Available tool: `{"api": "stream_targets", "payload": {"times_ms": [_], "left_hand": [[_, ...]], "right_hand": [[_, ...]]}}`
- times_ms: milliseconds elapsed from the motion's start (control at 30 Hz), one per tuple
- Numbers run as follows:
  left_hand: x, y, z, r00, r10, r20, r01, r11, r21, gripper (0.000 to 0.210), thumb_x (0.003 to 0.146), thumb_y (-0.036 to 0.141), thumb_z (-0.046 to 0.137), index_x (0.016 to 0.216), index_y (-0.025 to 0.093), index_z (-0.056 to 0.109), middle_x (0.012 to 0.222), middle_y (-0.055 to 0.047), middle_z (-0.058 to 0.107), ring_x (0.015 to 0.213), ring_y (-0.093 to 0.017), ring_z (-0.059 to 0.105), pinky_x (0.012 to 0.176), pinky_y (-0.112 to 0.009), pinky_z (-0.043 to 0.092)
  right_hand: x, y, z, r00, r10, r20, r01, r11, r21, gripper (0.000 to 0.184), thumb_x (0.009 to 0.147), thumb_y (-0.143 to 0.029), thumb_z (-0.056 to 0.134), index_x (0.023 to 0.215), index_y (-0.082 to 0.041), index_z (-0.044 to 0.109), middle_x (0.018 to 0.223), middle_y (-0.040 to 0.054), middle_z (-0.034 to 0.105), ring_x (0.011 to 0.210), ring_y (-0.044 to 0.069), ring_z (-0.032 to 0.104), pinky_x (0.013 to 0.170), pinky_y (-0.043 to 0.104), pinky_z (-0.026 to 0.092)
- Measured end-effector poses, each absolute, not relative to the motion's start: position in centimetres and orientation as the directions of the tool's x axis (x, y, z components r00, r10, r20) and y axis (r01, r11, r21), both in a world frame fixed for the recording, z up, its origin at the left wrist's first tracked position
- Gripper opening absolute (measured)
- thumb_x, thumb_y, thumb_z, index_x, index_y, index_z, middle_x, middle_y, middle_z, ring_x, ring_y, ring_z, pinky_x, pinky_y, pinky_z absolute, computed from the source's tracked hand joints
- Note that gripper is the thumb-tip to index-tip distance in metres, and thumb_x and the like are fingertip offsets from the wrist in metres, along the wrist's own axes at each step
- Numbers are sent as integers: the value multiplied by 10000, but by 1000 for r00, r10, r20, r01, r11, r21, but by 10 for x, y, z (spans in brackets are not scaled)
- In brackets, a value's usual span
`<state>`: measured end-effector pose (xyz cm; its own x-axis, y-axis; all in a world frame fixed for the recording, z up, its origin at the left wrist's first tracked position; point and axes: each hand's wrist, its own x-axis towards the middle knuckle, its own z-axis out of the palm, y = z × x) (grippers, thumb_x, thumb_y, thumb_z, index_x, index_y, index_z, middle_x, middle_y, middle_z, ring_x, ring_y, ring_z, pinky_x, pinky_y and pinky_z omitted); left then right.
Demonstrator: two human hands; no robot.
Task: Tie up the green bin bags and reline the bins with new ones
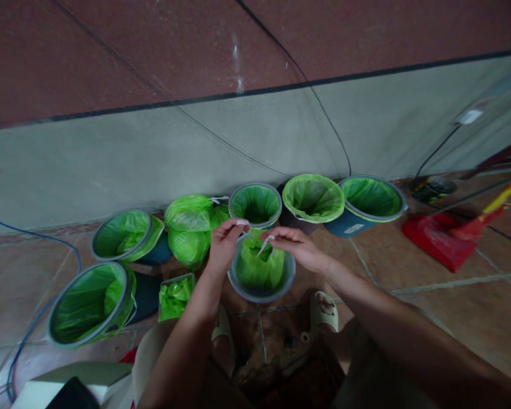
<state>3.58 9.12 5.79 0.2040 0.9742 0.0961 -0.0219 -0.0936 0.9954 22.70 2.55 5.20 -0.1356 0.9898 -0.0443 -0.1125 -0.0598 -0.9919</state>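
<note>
A green garbage bag [260,267] sits gathered inside a grey bin [262,296] on the floor in front of me. White drawstring ends come up from the bag's mouth. My left hand [226,241] pinches the drawstring on the left side, above the bin's far rim. On the other side, my right hand [296,244] is closed on the white drawstring [264,244], with its fingertips pressed together. Both hands are a short way apart, over the bag.
Along the wall stand bins lined with green bags: a grey-rimmed bin [255,187], a dark bin [313,216] and a blue bin [353,226]. Filled green bags [188,244] lie to the left, near two tilted bins. A red dustpan [438,238] rests at right.
</note>
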Motion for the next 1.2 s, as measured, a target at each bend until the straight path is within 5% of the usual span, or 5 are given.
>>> {"api": "stream_targets", "payload": {"times_ms": [167, 300, 567, 700, 1200], "left_hand": [[33, 94, 71, 216, 958, 191, -135, -164, 977, 145, 785, 326, 672, 841, 208, 735, 832, -11, 743, 828, -171, 684, 872, -334, 528], [37, 90, 74, 245, 948, 204, -87, -188, 978, 139, 778, 329, 684, 814, 210, 746, 911, -31, 742, 910, -189, 676, 886, -343, 526], [60, 78, 57, 452, 888, 82, -57, -63, 996, 316, 839, 456, 642, 990, 202, 753, 1034, -66, 737, 986, -211, 666, 908, -360, 522], [65, 82, 30, 587, 809, 40, -95, 19, 995, 422, 891, 493, 559, 1154, 192, 693, 1055, -81, 734, 1003, -212, 668, 947, -379, 513], [84, 68, 0, 623, 763, -173, 419, -139, 897, 260, 846, 226, 444, 642, 202, 603, 530, 29, 517, 495, -123, 452, 531, -263, 372]], "right_hand": [[250, 37, 76, 69, 991, -114, -404, -77, -912, 298, 731, -458, 756, 818, -227, 588, 689, -23, 606, 610, 125, 556, 622, 289, 482], [237, 42, 56, 157, 972, -174, -242, -133, -961, 315, 692, -414, 771, 807, -214, 558, 542, -87, 452, 446, 64, 338, 421, 211, 245], [202, 36, 40, -124, 987, -98, 78, -89, -993, 375, 739, -496, 727, 649, -177, 551, 523, -66, 452, 483, 65, 352, 465, 230, 246], [216, 39, 48, -99, 984, -147, -101, -157, -982, 427, 802, -577, 646, 678, -178, 562, 545, -47, 474, 453, 58, 311, 421, 227, 175], [225, 47, 58, 78, 973, -217, -563, -137, -815, 466, 735, -469, 745, 1089, -238, 550, 655, -54, 597, 421, 49, 255, 423, 221, 182]]}}
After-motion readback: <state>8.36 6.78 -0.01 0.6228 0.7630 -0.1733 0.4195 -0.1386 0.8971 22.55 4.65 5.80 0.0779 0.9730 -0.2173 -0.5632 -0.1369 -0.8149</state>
